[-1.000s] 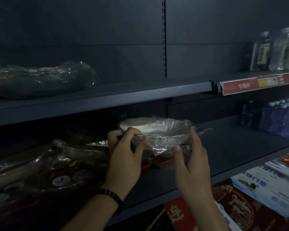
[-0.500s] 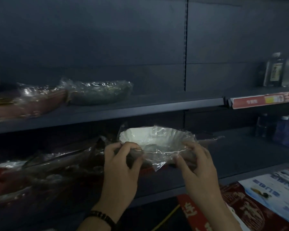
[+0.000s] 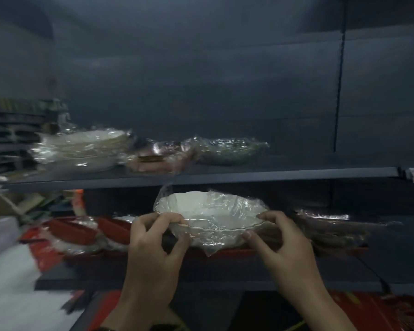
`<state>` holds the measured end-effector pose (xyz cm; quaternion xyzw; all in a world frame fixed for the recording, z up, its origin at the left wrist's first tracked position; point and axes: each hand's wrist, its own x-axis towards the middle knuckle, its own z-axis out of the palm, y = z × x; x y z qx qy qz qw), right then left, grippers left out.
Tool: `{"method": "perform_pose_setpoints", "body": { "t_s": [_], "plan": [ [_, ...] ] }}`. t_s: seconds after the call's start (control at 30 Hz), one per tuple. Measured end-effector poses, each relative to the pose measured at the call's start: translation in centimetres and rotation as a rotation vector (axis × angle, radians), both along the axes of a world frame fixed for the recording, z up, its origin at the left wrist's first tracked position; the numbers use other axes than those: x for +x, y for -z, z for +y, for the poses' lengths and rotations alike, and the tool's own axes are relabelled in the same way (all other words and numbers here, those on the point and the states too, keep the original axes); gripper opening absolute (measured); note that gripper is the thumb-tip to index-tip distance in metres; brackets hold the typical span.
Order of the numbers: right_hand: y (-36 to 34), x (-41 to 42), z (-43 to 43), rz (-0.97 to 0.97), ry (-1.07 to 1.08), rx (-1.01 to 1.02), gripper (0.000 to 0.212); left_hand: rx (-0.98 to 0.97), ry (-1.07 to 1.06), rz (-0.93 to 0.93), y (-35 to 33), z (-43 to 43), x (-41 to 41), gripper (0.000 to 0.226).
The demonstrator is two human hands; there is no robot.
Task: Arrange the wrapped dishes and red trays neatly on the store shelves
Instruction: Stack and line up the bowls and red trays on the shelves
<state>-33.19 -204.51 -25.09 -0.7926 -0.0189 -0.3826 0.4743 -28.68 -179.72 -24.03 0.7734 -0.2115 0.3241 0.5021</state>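
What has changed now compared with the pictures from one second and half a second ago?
The right hand, whose straight fingers only touched the wrapped white bowl one second ago, now grips its rim. The view has swung left, so more wrapped dishes on the upper shelf show. Unchanged: the left hand grips the opposite rim, and the bowl stays above the lower shelf.

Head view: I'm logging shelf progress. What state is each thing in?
White bowl: wrapped, upright, held by both hands.
Left hand: grips the bowl's rim.
Right hand: grips the opposite rim.
Green dish: wrapped, on upper shelf.
White plates: wrapped, stacked, upper shelf.
Red trays: wrapped, lower shelf.
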Motion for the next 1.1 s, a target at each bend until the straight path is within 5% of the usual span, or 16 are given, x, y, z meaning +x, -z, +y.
{"method": "perform_pose_setpoints", "body": {
  "t_s": [0.27, 0.6, 0.83, 1.1],
  "plan": [
    [-4.2, -0.1, 9.2, -0.131, -0.179, -0.064, 0.039, 0.027, -0.217, -0.152, -4.4, 10.0, -4.5, 0.037],
    [-13.2, 3.6, 16.8, -0.244, -0.296, -0.1, 0.03, 0.091, -0.225, -0.159, -12.7, 18.2, -3.6, 0.045],
    [-18.9, 12.3, 20.7, -0.272, -0.265, -0.158, 0.038, 0.081, -0.178, -0.116, -16.7, 22.2, 3.8, 0.071],
    [-23.5, 23.6, 26.0, -0.192, -0.263, -0.234, 0.032, 0.012, -0.31, -0.087, -19.4, 26.0, 17.3, 0.074]
  ]
}}
